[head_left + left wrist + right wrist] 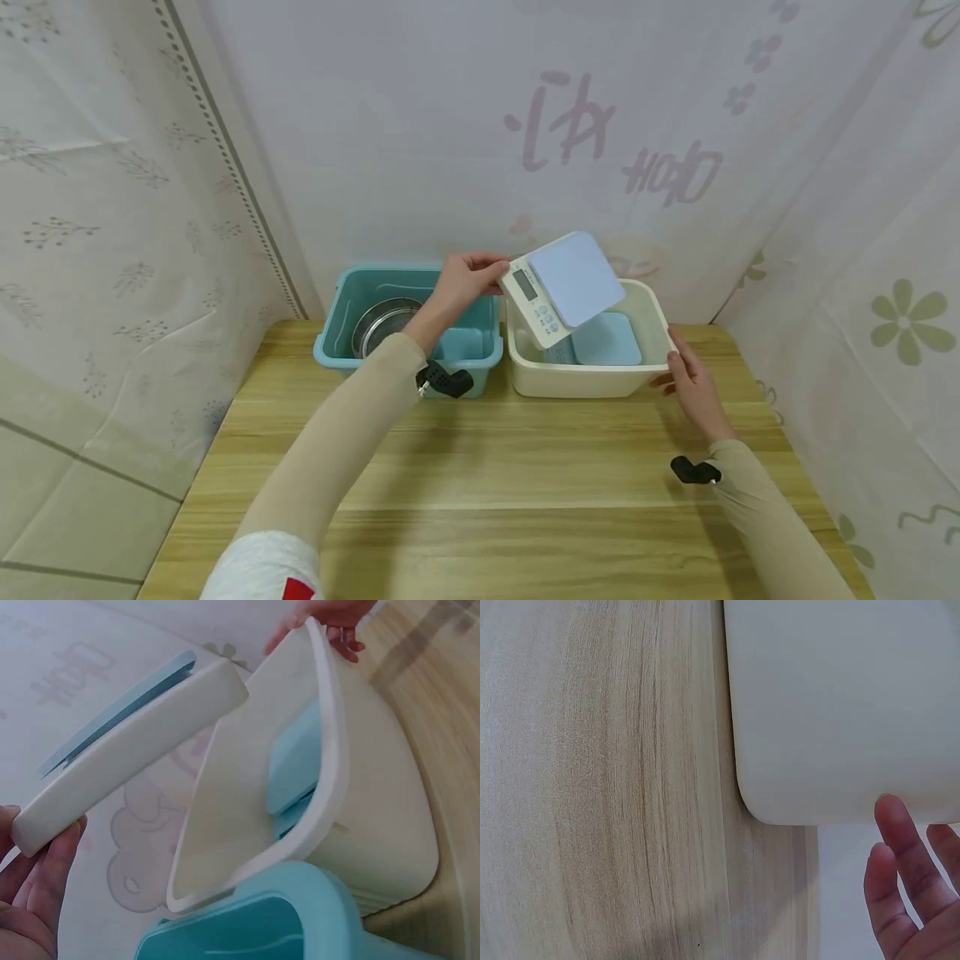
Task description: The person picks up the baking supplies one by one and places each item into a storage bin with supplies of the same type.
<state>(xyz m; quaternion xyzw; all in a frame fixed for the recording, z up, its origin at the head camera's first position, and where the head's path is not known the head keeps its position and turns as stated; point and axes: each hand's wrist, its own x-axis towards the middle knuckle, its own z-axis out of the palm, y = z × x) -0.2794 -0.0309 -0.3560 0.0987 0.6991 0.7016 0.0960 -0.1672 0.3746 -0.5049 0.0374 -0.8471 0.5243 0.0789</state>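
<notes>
In the head view my left hand [471, 279] pinches the left edge of a white kitchen scale [542, 323], thumb on top. The scale is tilted above the cream bin [577, 382], its pale blue platform, small display and buttons facing up. Seen from the left wrist, the scale [135, 742] is side-on and clear of the bin's rim. My right hand [693, 387] grips the bin's front right corner at the rim. Its fingertips [889, 806] touch the outer wall in the right wrist view; the thumb is out of that frame. Inside the bin lies a light blue rounded item [611, 340].
Left of the cream bin stands a teal bin [405, 364] with round metal strainers or bowls [384, 321] in it, partly hidden by my left arm. Both bins sit at the back of the wooden table [525, 483], against a printed curtain [420, 125].
</notes>
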